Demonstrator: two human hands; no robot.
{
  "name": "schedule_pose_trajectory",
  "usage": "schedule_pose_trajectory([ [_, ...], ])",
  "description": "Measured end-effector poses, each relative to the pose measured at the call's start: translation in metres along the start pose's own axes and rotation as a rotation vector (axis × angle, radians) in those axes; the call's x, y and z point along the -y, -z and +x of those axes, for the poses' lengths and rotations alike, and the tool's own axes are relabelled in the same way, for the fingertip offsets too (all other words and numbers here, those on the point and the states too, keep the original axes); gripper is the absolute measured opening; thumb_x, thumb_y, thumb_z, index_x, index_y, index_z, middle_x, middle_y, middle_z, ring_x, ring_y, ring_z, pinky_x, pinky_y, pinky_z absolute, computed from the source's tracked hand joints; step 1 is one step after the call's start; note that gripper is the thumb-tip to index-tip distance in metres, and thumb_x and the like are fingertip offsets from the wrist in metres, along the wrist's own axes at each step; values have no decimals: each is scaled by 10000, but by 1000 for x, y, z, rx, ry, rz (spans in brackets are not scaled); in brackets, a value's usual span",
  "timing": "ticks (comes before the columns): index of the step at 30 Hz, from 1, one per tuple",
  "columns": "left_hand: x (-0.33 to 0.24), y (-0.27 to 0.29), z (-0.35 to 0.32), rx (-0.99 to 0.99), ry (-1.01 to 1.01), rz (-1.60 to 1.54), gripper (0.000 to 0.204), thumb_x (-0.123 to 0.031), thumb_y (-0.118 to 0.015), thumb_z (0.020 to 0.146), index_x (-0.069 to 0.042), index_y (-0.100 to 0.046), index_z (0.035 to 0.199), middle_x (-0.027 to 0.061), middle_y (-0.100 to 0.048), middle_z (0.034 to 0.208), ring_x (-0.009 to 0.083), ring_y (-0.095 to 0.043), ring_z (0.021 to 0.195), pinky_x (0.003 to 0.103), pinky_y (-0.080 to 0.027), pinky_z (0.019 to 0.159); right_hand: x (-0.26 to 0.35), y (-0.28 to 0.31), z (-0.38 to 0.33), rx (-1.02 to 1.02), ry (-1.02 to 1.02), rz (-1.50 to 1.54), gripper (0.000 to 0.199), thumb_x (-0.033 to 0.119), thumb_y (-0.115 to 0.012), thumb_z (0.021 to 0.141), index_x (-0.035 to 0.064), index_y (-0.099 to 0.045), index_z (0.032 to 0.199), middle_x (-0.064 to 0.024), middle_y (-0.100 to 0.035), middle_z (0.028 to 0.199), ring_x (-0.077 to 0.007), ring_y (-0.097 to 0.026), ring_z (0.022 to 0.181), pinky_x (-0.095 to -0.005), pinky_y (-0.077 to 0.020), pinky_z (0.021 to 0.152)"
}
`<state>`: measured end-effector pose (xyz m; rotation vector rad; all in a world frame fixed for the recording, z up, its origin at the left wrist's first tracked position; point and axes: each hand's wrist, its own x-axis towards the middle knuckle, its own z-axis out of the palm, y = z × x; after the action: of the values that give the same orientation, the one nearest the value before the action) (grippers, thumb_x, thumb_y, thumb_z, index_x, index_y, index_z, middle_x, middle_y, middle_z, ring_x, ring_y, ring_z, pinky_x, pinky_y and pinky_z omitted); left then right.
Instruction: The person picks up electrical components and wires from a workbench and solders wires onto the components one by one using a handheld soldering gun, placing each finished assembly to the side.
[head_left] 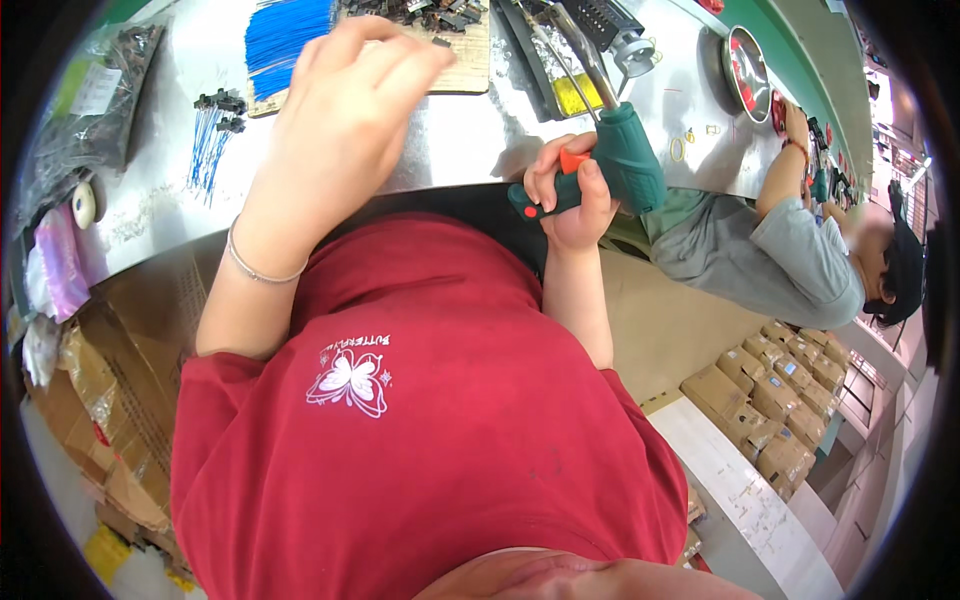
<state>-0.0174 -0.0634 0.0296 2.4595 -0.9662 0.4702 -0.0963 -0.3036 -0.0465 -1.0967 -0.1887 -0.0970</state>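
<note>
Soldering gun, green, pistol-shaped, over bench edge; our right hand wrapped round grip, finger by orange trigger. We judge it rigid, moderately heavy, tip-hot: hold by handle only. Left hand raised above cardboard sheet, fingers loosely curled, apparently empty. Blue wires nearby.

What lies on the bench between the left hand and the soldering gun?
In the head view, only bare grey bench top separates the left hand from the green soldering gun, held by the right hand.
</note>
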Motion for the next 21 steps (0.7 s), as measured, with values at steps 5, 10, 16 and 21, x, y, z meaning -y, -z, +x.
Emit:
schedule_pose_trajectory([
  [5,-6,-16,13,-62,80,-33,406,34,-545,789,-71,-571,1180,78,-619,1094,283,-530,1099,389,-410,912,-4,1,-2,-8,23,59,236,247,-456,941,33,-446,1041,-187,-559,849,-119,-429,444,-294,-405,478],
  [10,-12,-29,27,-5,155,-157,443,-120,-569,843,-62,-514,1278,91,-500,1320,331,-375,1297,580,-246,1046,-4,3,-6,-46,34,141,235,241,-480,937,35,-468,1048,-185,-564,854,-128,-438,460,-295,-412,483],
  [16,-14,-43,41,73,173,159,418,-141,-522,863,-26,-526,1264,112,-486,1334,344,-339,1328,642,-221,1050,-4,2,-5,-24,30,185,233,224,-519,929,34,-493,1062,-191,-573,873,-139,-451,477,-296,-417,487],
  [21,-6,-42,35,127,172,180,431,-136,-531,853,-40,-523,1274,107,-482,1341,348,-319,1345,646,-204,1060,-5,3,-3,-11,30,179,232,227,-523,927,37,-498,1058,-189,-574,870,-136,-453,477,-295,-419,489],
])
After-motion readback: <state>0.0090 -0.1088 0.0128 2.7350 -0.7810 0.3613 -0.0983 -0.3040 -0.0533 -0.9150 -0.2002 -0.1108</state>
